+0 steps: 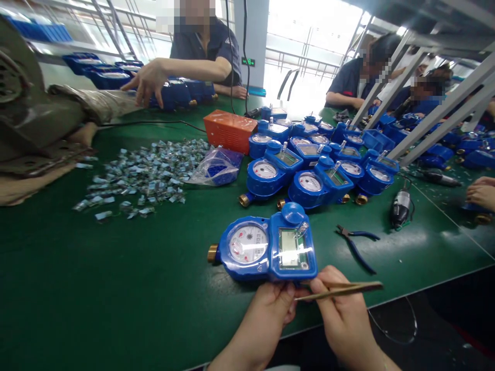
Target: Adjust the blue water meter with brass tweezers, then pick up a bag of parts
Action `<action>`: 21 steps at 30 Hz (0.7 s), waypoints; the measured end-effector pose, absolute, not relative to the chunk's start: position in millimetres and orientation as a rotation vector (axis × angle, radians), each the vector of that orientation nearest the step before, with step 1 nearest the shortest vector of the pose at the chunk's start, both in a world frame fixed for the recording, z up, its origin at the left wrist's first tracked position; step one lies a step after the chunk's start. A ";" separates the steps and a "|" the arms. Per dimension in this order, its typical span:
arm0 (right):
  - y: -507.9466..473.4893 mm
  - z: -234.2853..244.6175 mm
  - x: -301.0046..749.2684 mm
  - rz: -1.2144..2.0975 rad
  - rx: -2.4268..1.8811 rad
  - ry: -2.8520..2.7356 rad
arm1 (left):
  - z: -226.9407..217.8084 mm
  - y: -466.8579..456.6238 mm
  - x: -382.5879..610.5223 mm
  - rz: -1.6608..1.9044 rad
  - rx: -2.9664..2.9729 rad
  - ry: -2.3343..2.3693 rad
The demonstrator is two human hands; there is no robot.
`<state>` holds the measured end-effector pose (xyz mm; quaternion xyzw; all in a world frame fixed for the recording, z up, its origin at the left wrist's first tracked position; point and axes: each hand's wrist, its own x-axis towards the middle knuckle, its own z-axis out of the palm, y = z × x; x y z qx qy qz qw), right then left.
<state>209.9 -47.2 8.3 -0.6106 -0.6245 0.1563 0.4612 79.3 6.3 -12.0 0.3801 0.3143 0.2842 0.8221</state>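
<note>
A blue water meter (266,246) with a round dial and a small screen lies on the green table (116,288) in front of me. My left hand (266,312) is closed at the meter's near edge, fingertips pinched under it. My right hand (340,312) is closed on brass tweezers (340,290), whose tips point left toward my left fingertips just below the meter.
Several more blue meters (309,170) cluster behind. Blue-handled pliers (358,245) and a black electric screwdriver (400,206) lie to the right. A pile of small labels (143,175), a plastic bag (216,167) and an orange box (229,130) sit farther back. Other people work around the table.
</note>
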 end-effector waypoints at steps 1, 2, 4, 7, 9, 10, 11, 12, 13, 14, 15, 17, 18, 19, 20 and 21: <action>-45.3 6.3 212.7 0.571 -1.493 -1.419 | -9.8 6.5 79.5 0.603 0.810 0.667; -43.3 3.6 215.0 0.742 -1.456 -1.298 | -8.3 6.6 79.6 0.599 0.816 0.663; -39.1 -3.8 217.2 0.990 -1.310 -1.069 | -7.5 6.5 79.7 0.593 0.832 0.663; -34.6 -15.3 215.5 1.142 -1.085 -0.877 | -9.4 6.0 79.6 0.598 0.848 0.672; -34.4 -20.1 213.1 1.162 -1.038 -0.865 | -10.5 5.6 79.6 0.608 0.832 0.670; -35.3 -21.3 212.2 1.136 -1.055 -0.895 | -10.8 5.5 79.5 0.611 0.820 0.670; -36.7 -21.5 211.6 1.074 -1.095 -0.941 | -11.0 5.4 79.3 0.611 0.809 0.674; -38.6 -21.0 211.2 0.981 -1.153 -1.003 | -11.3 5.5 79.0 0.613 0.800 0.677; -40.6 -19.7 211.1 0.858 -1.221 -1.078 | -11.6 5.6 78.6 0.612 0.796 0.677; -42.7 -18.0 211.2 0.719 -1.283 -1.162 | -12.2 5.9 78.2 0.610 0.799 0.673; -44.6 -15.8 211.3 0.581 -1.329 -1.245 | -12.9 6.2 77.7 0.601 0.803 0.665; -47.6 -10.9 211.3 0.351 -1.363 -1.387 | -14.8 7.0 76.9 0.596 0.804 0.652; -48.7 -8.2 211.1 0.264 -1.363 -1.449 | -15.8 7.3 76.6 0.595 0.803 0.648; -49.5 -5.5 210.6 0.190 -1.361 -1.500 | -16.8 7.6 76.6 0.594 0.800 0.647; -50.1 -2.7 209.8 0.124 -1.363 -1.548 | -17.6 7.6 76.6 0.595 0.797 0.644; -50.5 0.1 208.8 0.065 -1.370 -1.592 | -18.1 7.5 76.8 0.596 0.791 0.638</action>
